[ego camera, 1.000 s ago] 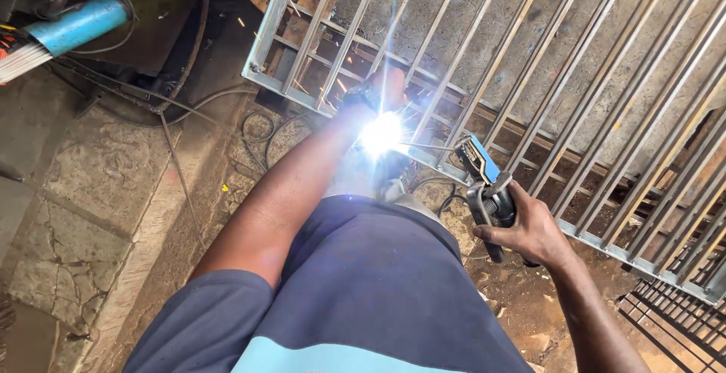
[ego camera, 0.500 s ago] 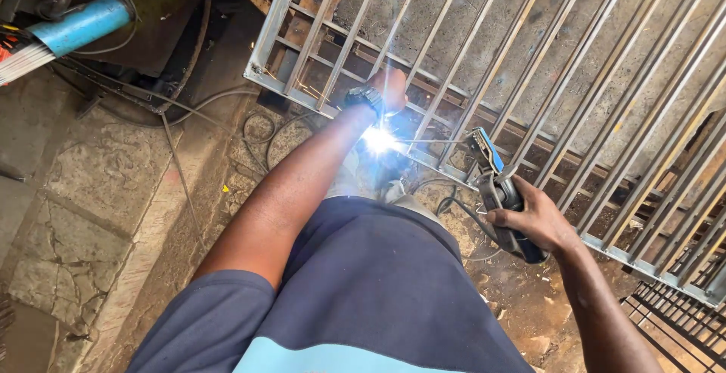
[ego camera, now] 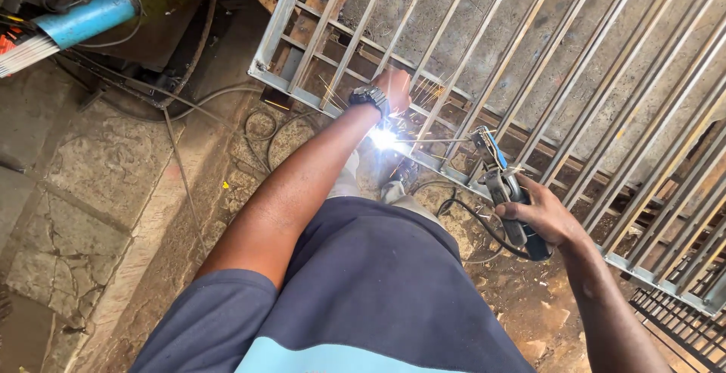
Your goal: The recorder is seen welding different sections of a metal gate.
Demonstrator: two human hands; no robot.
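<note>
A: Nearest the wearer, what is there?
B: The right hand [ego camera: 541,218], low on the right, is clenched around the dark handle of an electrode holder [ego camera: 503,191]; its thin rod reaches left to a bright arc [ego camera: 383,139] throwing sparks.
A: And the other hand?
B: Farther off, the left hand [ego camera: 393,89], with a black watch [ego camera: 369,97] at the wrist, grips a bar of the grey metal grille [ego camera: 529,63] just beyond the arc.
A: Farther still?
B: A blue pipe [ego camera: 87,17] lies far left on the ground.
</note>
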